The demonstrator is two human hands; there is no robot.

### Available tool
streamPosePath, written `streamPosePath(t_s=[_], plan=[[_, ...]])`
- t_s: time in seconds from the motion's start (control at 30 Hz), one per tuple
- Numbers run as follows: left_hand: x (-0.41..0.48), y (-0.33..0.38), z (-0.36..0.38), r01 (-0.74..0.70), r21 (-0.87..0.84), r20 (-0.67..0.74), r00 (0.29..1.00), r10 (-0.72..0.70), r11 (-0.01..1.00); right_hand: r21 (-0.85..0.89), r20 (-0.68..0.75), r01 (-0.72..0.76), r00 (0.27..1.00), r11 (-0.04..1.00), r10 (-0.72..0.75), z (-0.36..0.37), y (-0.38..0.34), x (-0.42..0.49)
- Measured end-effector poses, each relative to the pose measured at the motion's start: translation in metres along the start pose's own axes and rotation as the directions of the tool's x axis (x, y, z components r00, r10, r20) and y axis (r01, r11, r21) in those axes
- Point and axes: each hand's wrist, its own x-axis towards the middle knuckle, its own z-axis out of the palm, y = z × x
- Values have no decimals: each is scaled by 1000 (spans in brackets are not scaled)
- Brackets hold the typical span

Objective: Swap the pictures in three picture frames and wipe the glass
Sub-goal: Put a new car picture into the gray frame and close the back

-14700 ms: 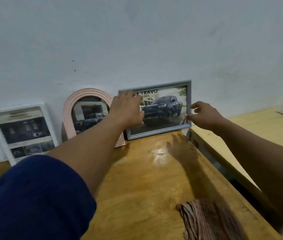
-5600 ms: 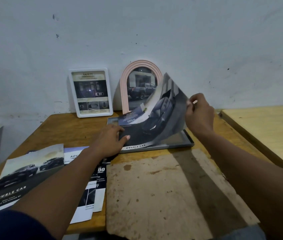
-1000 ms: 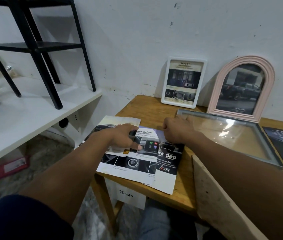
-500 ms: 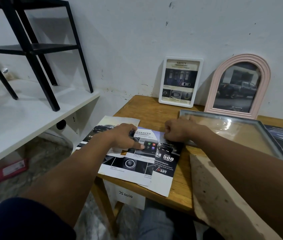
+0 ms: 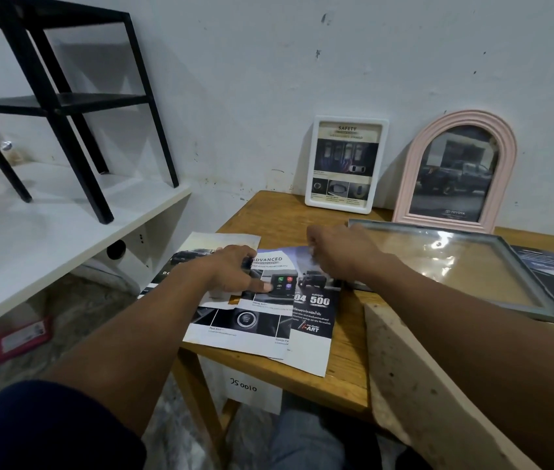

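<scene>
Where the head camera looks down, a wooden tabletop (image 5: 275,215) stands against a pale, scuffed wall (image 5: 268,62). Several printed car pictures (image 5: 268,320) lie overlapping on its left part, some hanging past the near edge. The left hand (image 5: 231,269) lies palm down on this stack, fingers (image 5: 262,285) spread apart, one fingertip pressed on a sheet headed "ADVANCED". The right hand (image 5: 340,252) hovers just beside it over the right edge of the stack, loosely curled and blurred; I cannot tell whether its fingers are closed on a sheet.

Just right of that hand, a grey frame (image 5: 523,283) lies flat with no picture in it, its clear pane shining over bare wood. Another dark picture (image 5: 553,266) lies under the frame's far right side. A white frame (image 5: 346,164) with a "SAFETY" sheet and a pink arched frame (image 5: 455,171) with a truck photo lean upright against the wall, side by side behind the flat frame. A stained board (image 5: 414,385) slants across the near right, tilted up toward the camera under the right forearm.

Left of the tabletop, a white shelf (image 5: 48,232) carries a black metal rack (image 5: 65,103). A paper label (image 5: 251,388) hangs below the tabletop's near edge, and below it the floor (image 5: 75,310) looks bare and grey, with a red packet (image 5: 14,340) under the shelf.
</scene>
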Motion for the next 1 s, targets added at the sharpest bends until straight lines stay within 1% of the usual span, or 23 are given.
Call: streamPosePath(t_s=[0.03,0.1,0.17,0.23,0.27,0.33,0.37,0.43,0.47,0.53,0.6,0.67,0.77,0.8,0.9,1.0], plan=[[1,-1,0,1,-7,-1,1000,-1,1000,129,-5,-39,999,991,40,-3,-2,1],[0,-1,1,9,-19,2,1000,-9,1000,383,68,-154,988,911,139,-11,-2,4],[0,0,3,17,-30,-6,1000,-18,999,571,254,-309,947,760,195,-19,2,4],[0,3,5,6,-24,-23,1000,-7,1000,684,456,-460,875,566,161,-28,6,-4],[0,5,7,-4,-9,-34,999,4,1000,711,510,-509,848,485,143,-31,7,-10],[5,6,11,-26,17,-33,999,27,1000,746,530,-542,835,387,149,-31,10,-19],[6,9,12,-32,14,-25,999,33,999,768,502,-531,846,358,178,-29,12,-21],[8,16,14,-44,10,-18,999,44,999,822,391,-476,871,313,299,-24,19,-23],[7,21,15,-59,20,-16,998,59,998,843,325,-446,868,302,376,-23,24,-23],[8,28,17,-75,37,-7,997,75,997,863,221,-406,838,300,500,-22,40,-24],[9,33,19,-88,37,-7,996,88,995,860,163,-395,813,324,558,-26,60,-28],[13,38,21,-103,43,0,995,103,994,836,122,-410,787,364,605,-31,81,-36],[17,47,21,-106,61,35,994,104,993,773,6,-423,750,473,662,-43,115,-51],[18,50,20,-104,68,47,994,101,992,758,-14,-428,743,492,669,-48,128,-56],[19,59,15,-72,143,74,995,62,987,744,-17,-463,707,481,707,-59,172,-75],[19,73,7,-31,285,80,997,9,958,667,-53,-549,640,503,767,-65,212,-98]])
